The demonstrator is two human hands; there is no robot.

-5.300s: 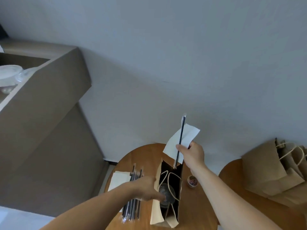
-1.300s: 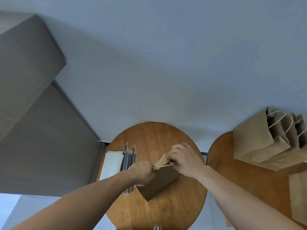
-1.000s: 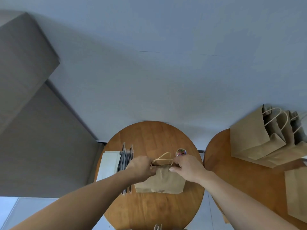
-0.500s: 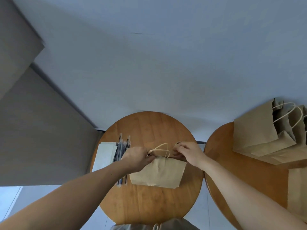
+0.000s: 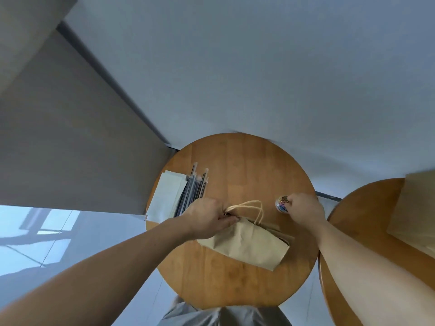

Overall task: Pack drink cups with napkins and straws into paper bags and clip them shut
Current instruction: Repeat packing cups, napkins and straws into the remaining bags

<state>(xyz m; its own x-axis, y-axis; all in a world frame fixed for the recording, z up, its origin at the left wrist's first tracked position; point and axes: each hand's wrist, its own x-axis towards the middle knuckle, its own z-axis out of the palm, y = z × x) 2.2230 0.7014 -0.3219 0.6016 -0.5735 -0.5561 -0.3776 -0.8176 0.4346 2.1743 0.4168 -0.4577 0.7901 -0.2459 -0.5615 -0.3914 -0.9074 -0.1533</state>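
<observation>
While the left hand is gripping the pinched-together top of the brown kraft-paper bag, right at the root of its twisted paper handles, the bag is resting tilted on the round wooden table with its base pointing toward the near right edge. The fingers and thumb of that hand are curling round the gathered paper. The right end of the bag's top is gaping slightly and showing a dark interior. Contents are not visible.

The right hand is reaching to the small round pot of multicoloured clips, which is standing near the table's right edge, just beyond the handles. The fingers are curling down at the pot's rim and hiding their own tips. Cannot tell whether they are pinching a clip, holding the pot, or holding nothing.

On the left part of the table, a stack of white paper napkins is lying flat. A bundle of black straws in clear wrappers is lying along its right edge, and the left hand is covering the straws' near ends.

To the right, a second round wooden table is standing just beside the first. A further brown paper bag is resting on it, cut off by the frame edge.
</observation>
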